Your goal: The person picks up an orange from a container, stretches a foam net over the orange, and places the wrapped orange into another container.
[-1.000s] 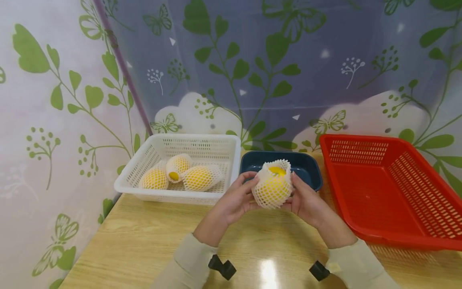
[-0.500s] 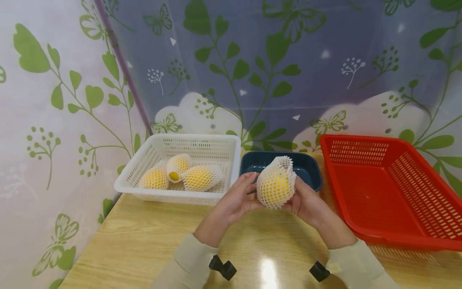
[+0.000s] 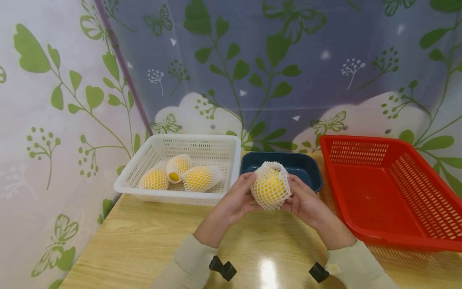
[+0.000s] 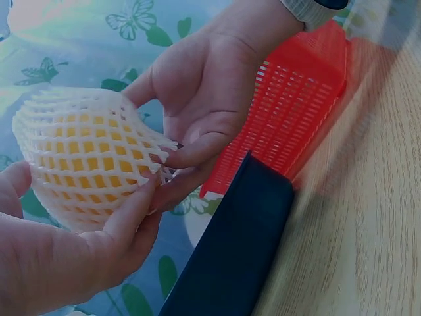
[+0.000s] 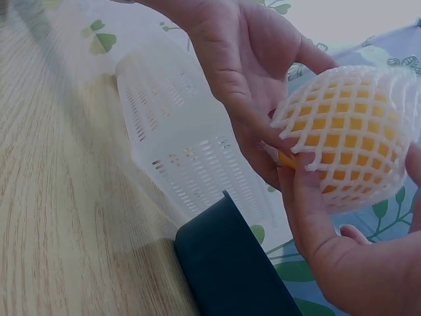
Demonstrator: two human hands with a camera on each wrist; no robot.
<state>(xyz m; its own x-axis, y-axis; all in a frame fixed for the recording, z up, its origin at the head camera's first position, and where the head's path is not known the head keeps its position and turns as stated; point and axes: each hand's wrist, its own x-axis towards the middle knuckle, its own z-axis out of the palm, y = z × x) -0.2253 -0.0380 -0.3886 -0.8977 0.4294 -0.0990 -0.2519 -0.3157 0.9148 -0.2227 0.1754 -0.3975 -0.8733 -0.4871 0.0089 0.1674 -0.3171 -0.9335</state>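
A yellow fruit (image 3: 270, 188) in a white foam net sleeve is held up between both hands, above the table and in front of the dark blue basin (image 3: 310, 170). My left hand (image 3: 234, 198) grips its left side, thumb up and fingers curled beneath. From the other side my right hand (image 3: 307, 201) grips it too. In the left wrist view, fingertips of both hands meet at the net's (image 4: 92, 161) lower end. The right wrist view shows the net (image 5: 348, 131) bunched there, with a bit of yellow skin bare. The fruit's far side is hidden.
To the left stands a white slotted basket (image 3: 231, 160) with three netted yellow fruits (image 3: 197, 178) inside. A large red basket (image 3: 375, 192) stands on the right. All rest on a wooden table (image 3: 151, 233) before a patterned cloth.
The fruit has turned in the hands: its net's gathered top leaned right half a second ago and now faces away, with less yellow showing at the opening. The arms stay in place.
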